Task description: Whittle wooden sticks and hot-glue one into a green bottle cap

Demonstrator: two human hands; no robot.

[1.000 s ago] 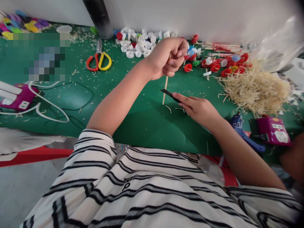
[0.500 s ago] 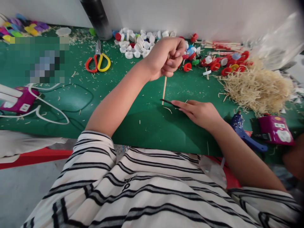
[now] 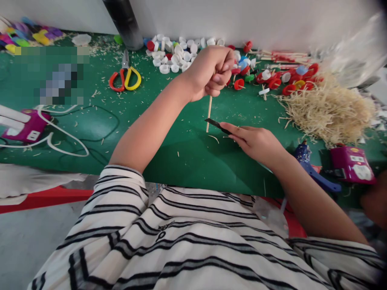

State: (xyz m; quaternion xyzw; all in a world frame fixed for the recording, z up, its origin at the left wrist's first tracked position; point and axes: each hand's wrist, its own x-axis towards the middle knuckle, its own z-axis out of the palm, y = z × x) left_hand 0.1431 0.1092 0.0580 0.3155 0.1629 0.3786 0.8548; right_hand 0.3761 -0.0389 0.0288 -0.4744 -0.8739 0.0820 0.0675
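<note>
My left hand (image 3: 210, 72) is closed round the upper part of a thin wooden stick (image 3: 209, 108), which points down with its lower tip at the green tabletop. The stick's top end is hidden in my fist. In my right hand (image 3: 254, 141) I grip a dark knife blade (image 3: 215, 123), pinched between thumb and fingers. The blade crosses at the stick a little above its lower tip; whether it touches cannot be made out. A curled wood shaving (image 3: 213, 139) lies just below the stick.
Behind my left hand are white bottle caps (image 3: 178, 56) and red caps with sticks (image 3: 273, 83). Scissors (image 3: 125, 78) lie at left. On the right are a heap of pale fibres (image 3: 328, 108), a blue glue gun (image 3: 314, 173) and a purple box (image 3: 352, 163). A dark bottle (image 3: 125, 24) stands behind.
My right hand has tilted the blade so its flat shows more, and its tip has moved slightly up along the stick. My left hand holds nearly still.
</note>
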